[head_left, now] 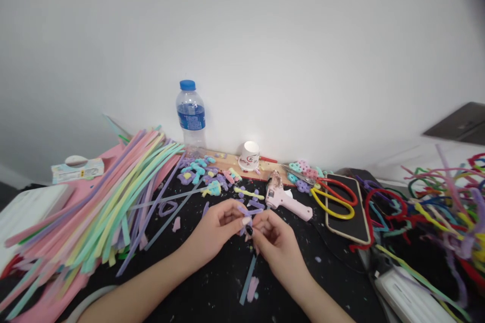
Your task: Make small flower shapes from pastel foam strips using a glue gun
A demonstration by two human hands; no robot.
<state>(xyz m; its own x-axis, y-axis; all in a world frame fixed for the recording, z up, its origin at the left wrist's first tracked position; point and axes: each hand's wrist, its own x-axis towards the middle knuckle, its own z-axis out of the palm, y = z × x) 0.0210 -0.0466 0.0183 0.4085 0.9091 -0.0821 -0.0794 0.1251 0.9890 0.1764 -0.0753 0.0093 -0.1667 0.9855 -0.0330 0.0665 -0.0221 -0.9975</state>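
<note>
My left hand [223,223] is closed in a pinch on a purple pipe cleaner [245,212] that is bent into a small shape. My right hand [275,239] meets it at the fingertips, pinched on the lower part of the same piece; the fingers hide much of it. Just beyond the hands lie a short purple pipe cleaner piece [255,204] and a yellow twisted one [248,193]. Below them on the black mat rest a translucent stick [248,281] and a pale pink scrap [252,288].
A pink glue gun [288,202], scissors [333,199] and a phone [343,224] lie to the right. Pipe cleaner bundles [125,202] fill the left; tangled ones [447,217] cover the far right. A bottle [191,121] and paper cup [249,156] stand by the wall.
</note>
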